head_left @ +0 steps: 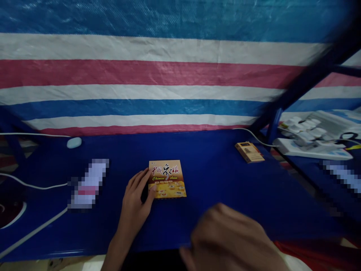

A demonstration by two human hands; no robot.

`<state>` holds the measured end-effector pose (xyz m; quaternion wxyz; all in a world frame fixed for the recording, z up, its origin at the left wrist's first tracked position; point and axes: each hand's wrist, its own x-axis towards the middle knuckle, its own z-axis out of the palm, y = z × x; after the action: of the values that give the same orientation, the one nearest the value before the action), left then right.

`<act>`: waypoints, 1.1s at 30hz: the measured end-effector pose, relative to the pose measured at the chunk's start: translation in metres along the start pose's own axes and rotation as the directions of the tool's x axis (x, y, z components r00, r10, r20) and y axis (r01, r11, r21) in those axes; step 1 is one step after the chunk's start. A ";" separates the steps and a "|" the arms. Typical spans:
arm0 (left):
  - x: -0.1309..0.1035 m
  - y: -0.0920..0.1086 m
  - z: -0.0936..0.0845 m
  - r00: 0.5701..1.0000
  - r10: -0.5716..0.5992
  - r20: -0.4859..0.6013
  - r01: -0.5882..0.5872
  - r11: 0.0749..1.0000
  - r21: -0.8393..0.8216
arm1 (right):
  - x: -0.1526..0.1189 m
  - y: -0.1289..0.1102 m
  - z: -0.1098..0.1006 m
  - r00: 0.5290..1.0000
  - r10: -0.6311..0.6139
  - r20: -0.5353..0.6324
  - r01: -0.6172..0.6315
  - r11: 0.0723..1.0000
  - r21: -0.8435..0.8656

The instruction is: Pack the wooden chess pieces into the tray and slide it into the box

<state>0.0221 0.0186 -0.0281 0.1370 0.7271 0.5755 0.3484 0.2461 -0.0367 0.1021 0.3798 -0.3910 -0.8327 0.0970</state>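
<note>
A yellow and brown Chinese chess box [170, 184] lies flat on the blue table [208, 169], its printed lid facing up. At its left side is my left hand [137, 197], with the fingers along the upper left edge and the thumb on the lower left part of the lid. My right hand [225, 233] is in the near foreground, lower right of the box and apart from it. It is smeared by motion with the back of the hand toward me, so its fingers are hidden and I cannot see anything in it.
A small tan box [249, 152] lies at the back right. On the left are a blurred-out phone [89, 184], white cables and a pale earbud-type case [74, 142]. A power strip [313, 148] with several white plugs sits beyond a blue metal post [273, 128]. Striped sheeting [158, 71] hangs behind.
</note>
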 end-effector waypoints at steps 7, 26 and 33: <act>-0.001 0.003 -0.002 1.000 -0.026 0.005 0.026 1.000 -0.005 | -0.019 0.071 0.056 0.954 0.297 0.036 -0.285 0.939 -0.191; -0.013 -0.002 -0.011 0.981 0.102 0.163 -0.117 0.989 0.085 | -0.046 0.095 0.082 0.960 0.242 0.142 -0.191 0.934 -0.303; -0.012 0.000 -0.013 0.979 0.084 0.183 -0.095 0.994 0.049 | -0.045 0.093 0.079 0.957 0.255 0.140 -0.209 0.937 -0.280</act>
<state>0.0119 0.0050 -0.0227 0.1518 0.7846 0.5372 0.2699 0.2616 0.0044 -0.0202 0.2364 -0.5235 -0.8161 0.0640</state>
